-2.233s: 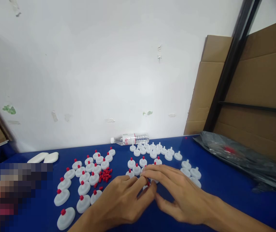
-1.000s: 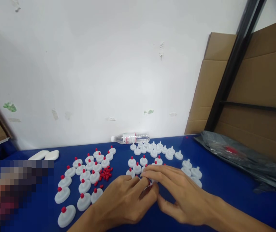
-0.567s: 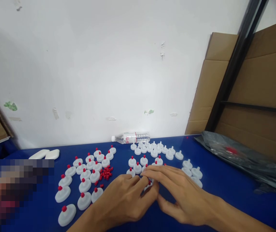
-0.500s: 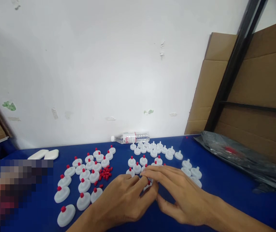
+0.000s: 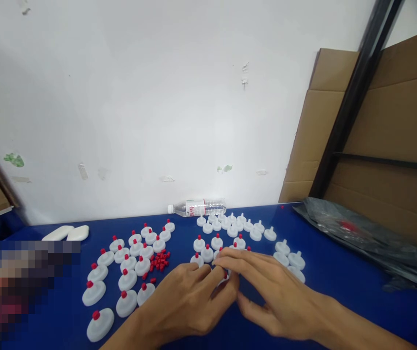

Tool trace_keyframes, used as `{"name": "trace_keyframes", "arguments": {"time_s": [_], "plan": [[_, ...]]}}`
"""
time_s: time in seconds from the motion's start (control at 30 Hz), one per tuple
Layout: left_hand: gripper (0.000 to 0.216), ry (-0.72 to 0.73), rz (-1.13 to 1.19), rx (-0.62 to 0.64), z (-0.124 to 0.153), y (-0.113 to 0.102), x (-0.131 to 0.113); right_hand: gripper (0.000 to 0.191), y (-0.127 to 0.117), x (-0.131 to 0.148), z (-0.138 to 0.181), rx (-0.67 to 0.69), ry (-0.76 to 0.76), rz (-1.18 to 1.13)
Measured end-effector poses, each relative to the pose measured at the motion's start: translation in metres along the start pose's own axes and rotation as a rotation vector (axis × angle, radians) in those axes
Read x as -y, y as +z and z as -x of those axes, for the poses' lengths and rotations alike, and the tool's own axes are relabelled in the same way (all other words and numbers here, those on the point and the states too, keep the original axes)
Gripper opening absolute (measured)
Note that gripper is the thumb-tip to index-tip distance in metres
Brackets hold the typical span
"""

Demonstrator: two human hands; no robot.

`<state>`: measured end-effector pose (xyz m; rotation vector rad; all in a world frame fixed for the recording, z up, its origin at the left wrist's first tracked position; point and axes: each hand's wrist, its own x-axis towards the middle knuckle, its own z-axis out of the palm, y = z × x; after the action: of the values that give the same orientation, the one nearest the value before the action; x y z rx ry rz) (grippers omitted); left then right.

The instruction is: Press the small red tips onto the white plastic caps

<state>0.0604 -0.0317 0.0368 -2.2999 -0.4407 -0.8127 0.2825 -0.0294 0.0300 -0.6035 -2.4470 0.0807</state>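
Observation:
My left hand [image 5: 188,304] and my right hand [image 5: 266,291] meet over the blue table [image 5: 339,272], fingertips pinched together around a small white disc with a red cap [image 5: 224,278], which shows only in part. Left of my hands lie several white discs with red caps [image 5: 128,265] and a small heap of loose red caps [image 5: 160,261]. Behind my hands stand a few more capped discs [image 5: 208,245]. Plain white discs without caps [image 5: 237,224] sit further back and to the right.
A clear water bottle [image 5: 197,207] lies on its side against the white wall. Two white oval pieces [image 5: 65,233] rest at the far left. A grey plastic bag [image 5: 369,238] lies at the right, below leaning cardboard [image 5: 394,121] and a black post.
Both hands have stayed in place with only small finger movements on the disc between them. The view has shifted slightly.

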Motion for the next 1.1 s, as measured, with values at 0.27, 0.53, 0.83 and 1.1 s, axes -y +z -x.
{"name": "trace_keyframes", "arguments": {"time_s": [0.27, 0.53, 0.83, 1.1], "plan": [[0.033, 0.013, 0.018, -0.039, -0.0015, -0.0016, 0.0007, 0.063, -0.0003, 0.0002, 0.0012, 0.013, 0.006, 0.018], [0.033, 0.018, 0.010, -0.027, -0.0002, -0.0010, 0.0002, 0.066, -0.0009, 0.0025, -0.0008, -0.017, 0.011, -0.023], [0.036, 0.041, 0.044, -0.015, -0.0007, -0.0010, 0.0004, 0.064, 0.0038, -0.0006, -0.0018, -0.060, -0.001, -0.102], [0.029, 0.071, 0.016, -0.008, 0.0010, -0.0010, -0.0002, 0.064, 0.0022, -0.0008, -0.0028, -0.047, 0.013, -0.132]]}}
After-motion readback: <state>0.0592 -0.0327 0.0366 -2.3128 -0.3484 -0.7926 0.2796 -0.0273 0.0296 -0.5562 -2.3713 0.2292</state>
